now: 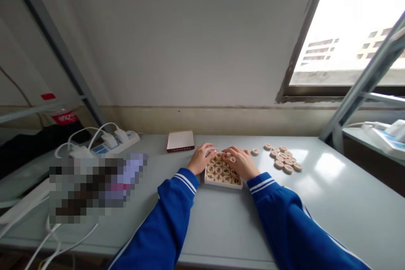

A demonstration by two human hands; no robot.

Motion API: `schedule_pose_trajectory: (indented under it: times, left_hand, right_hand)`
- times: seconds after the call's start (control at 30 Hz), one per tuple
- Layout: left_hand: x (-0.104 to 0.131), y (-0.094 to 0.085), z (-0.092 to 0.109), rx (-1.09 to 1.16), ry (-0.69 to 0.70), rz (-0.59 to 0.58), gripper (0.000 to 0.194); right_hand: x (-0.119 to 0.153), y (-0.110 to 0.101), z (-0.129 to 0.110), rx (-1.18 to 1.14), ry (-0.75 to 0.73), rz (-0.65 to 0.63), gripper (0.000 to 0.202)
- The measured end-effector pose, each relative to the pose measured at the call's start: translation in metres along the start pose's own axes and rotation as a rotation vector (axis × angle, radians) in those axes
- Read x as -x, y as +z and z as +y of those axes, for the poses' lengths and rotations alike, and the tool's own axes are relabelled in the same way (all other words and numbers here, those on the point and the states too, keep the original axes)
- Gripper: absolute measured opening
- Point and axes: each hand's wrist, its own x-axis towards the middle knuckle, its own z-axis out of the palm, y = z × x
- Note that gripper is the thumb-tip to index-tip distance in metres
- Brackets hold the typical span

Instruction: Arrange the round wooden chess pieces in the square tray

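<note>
A shallow white box (223, 184) stands on the desk in front of me, filled with rows of round wooden Chinese chess pieces (218, 169) marked with black and red characters. My left hand (202, 158) lies at the box's far left corner, its fingers reaching over the edge pieces. Opposite it, my right hand (243, 161) bends over the right side with fingers stretched across the upper pieces. Both hands touch or nearly touch the pieces, and their fingers hide part of the back rows. Neither hand lifts anything that I can see.
Loose chess pieces (284, 159) lie in a group to the right, with a single piece (255, 152) nearer the box. A red-edged box lid (180, 141) sits at the back left. Farther left are a power strip (115, 145) with cables, a blurred-out item, and a red-capped bottle (63, 116).
</note>
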Motion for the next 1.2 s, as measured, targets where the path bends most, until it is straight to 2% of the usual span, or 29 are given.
schedule_pose_trajectory:
  times: [0.1, 0.2, 0.33, 0.43, 0.53, 0.7, 0.8, 0.87, 0.9, 0.97, 1.07, 1.2]
  left_hand:
    - [0.005, 0.003, 0.0, -0.021, 0.029, -0.049, 0.026]
    - [0.005, 0.003, -0.001, -0.04, 0.04, -0.07, 0.026]
    - [0.004, 0.001, -0.002, -0.067, 0.018, -0.049, 0.033]
    - [0.003, 0.0, -0.005, -0.101, -0.023, -0.021, 0.031]
    - [0.002, 0.0, -0.01, -0.127, -0.058, -0.011, 0.026]
    - [0.0, -0.001, -0.016, -0.132, -0.083, -0.006, 0.028]
    - [0.0, 0.0, -0.017, -0.128, -0.083, -0.008, 0.027]
    - [-0.001, 0.0, -0.018, -0.125, -0.08, -0.011, 0.026]
    - [-0.001, 0.0, -0.019, -0.123, -0.078, -0.013, 0.026]
    - [-0.002, 0.001, -0.021, -0.115, -0.073, -0.017, 0.026]
    - [-0.003, 0.0, -0.024, -0.087, -0.06, -0.033, 0.027]
    - [-0.006, -0.003, -0.028, -0.019, -0.041, -0.047, 0.029]
  right_hand:
    - [-0.001, 0.0, 0.001, -0.001, 0.008, 0.003, 0.023]
    - [0.0, -0.011, 0.009, 0.043, 0.046, 0.025, 0.023]
    - [0.007, -0.032, 0.04, 0.272, 0.283, 0.081, 0.024]
    - [0.015, -0.04, 0.064, 0.376, 0.419, -0.032, 0.02]
    - [0.019, -0.04, 0.072, 0.367, 0.402, -0.098, 0.018]
    - [0.017, -0.036, 0.064, 0.377, 0.416, -0.071, 0.019]
    - [0.012, -0.029, 0.068, 0.389, 0.417, 0.075, 0.029]
    - [0.007, -0.019, 0.075, 0.371, 0.328, 0.179, 0.041]
    - [0.004, -0.014, 0.078, 0.349, 0.272, 0.19, 0.046]
    - [-0.004, -0.002, 0.083, 0.272, 0.198, 0.098, 0.047]
    - [-0.014, 0.01, 0.086, 0.168, 0.203, -0.063, 0.038]
    - [-0.017, 0.007, 0.082, 0.17, 0.209, -0.056, 0.03]
